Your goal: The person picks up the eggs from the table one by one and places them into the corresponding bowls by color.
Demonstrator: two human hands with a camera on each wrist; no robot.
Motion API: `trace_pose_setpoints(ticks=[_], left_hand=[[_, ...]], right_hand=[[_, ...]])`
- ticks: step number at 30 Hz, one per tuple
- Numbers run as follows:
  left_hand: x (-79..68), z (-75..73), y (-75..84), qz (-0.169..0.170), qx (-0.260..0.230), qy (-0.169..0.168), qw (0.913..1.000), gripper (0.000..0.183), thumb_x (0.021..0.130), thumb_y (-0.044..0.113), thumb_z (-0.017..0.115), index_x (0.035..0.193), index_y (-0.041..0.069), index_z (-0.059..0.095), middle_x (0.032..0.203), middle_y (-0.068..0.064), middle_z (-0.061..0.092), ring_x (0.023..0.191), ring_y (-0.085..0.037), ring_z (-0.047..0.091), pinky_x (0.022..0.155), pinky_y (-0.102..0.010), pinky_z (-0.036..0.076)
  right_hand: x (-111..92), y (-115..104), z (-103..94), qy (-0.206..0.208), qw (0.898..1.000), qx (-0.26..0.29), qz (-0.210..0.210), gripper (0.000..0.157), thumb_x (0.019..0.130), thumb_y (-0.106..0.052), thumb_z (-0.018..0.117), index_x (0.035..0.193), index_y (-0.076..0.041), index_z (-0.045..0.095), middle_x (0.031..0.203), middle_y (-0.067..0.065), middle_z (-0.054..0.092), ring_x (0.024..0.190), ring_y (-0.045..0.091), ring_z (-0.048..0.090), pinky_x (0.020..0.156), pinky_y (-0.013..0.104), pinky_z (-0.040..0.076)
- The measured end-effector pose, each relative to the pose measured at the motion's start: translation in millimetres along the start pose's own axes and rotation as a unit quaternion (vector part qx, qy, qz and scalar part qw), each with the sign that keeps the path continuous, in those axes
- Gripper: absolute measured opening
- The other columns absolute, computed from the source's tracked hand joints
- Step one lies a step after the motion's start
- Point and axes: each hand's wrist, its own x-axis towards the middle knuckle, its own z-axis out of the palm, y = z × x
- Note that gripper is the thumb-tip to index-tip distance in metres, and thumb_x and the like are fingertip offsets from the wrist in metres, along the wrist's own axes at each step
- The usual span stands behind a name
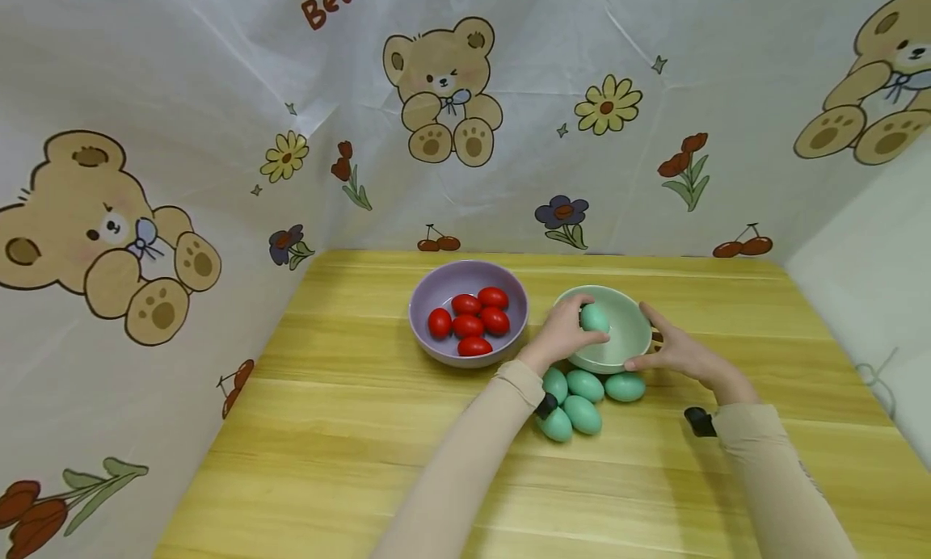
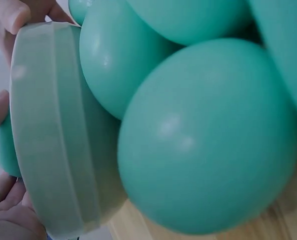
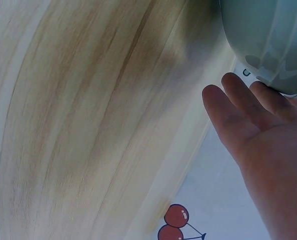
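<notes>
In the head view, my left hand (image 1: 563,333) pinches a green egg (image 1: 595,317) between thumb and fingers, inside the pale green bowl (image 1: 629,333). My right hand (image 1: 687,353) is at the bowl's right side, thumb by the near rim and index finger by the far right rim. The right wrist view shows its fingers (image 3: 243,100) fairly straight, beside the bowl's outer wall (image 3: 268,45). Several green eggs (image 1: 584,414) lie on the table against the near side of the bowl; they loom large in the left wrist view, one egg (image 2: 208,135) closest.
Left of the green bowl stands a purple bowl (image 1: 429,345) with several red eggs (image 1: 468,326) in it. Both bowls are on a wooden table (image 1: 349,413). A white cloth printed with bears (image 1: 451,90) hangs behind and to the left.
</notes>
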Motion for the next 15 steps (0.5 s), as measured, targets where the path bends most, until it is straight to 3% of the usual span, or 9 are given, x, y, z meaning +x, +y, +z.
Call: trace_pose_setpoints(ticks=[4, 11, 15], left_hand=[[6.0, 4.3, 6.7, -0.013, 0.015, -0.021, 0.9996, 0.06, 0.076, 0.024, 0.078, 0.126, 0.007, 0.05, 0.121, -0.002, 0.053, 0.106, -0.011, 0.05, 0.083, -0.015, 0.041], [7.6, 10.3, 15.0, -0.077, 0.023, -0.054, 0.9953, 0.058, 0.071, 0.023, 0.082, 0.12, 0.007, 0.054, 0.111, -0.001, 0.056, 0.099, -0.013, 0.052, 0.077, -0.017, 0.044], [14.9, 13.6, 18.6, -0.079, 0.053, -0.056, 0.9939, 0.059, 0.07, 0.023, 0.083, 0.119, 0.006, 0.055, 0.111, -0.001, 0.058, 0.099, -0.012, 0.053, 0.078, -0.017, 0.044]], right_hand=[[-2, -2, -0.6, 0.004, 1.0, -0.003, 0.006, 0.108, 0.08, -0.023, 0.073, 0.148, -0.008, -0.01, 0.148, 0.028, 0.003, 0.127, 0.053, 0.019, 0.094, 0.066, 0.028], [-5, -2, 5.4, -0.002, 1.0, 0.0, 0.015, 0.108, 0.08, -0.025, 0.074, 0.148, -0.009, -0.009, 0.149, 0.027, 0.003, 0.128, 0.052, 0.017, 0.094, 0.065, 0.029], [-5, -5, 2.7, 0.008, 1.0, 0.002, 0.003, 0.107, 0.08, -0.021, 0.074, 0.148, -0.008, -0.008, 0.149, 0.027, 0.002, 0.127, 0.054, 0.016, 0.093, 0.066, 0.03]])
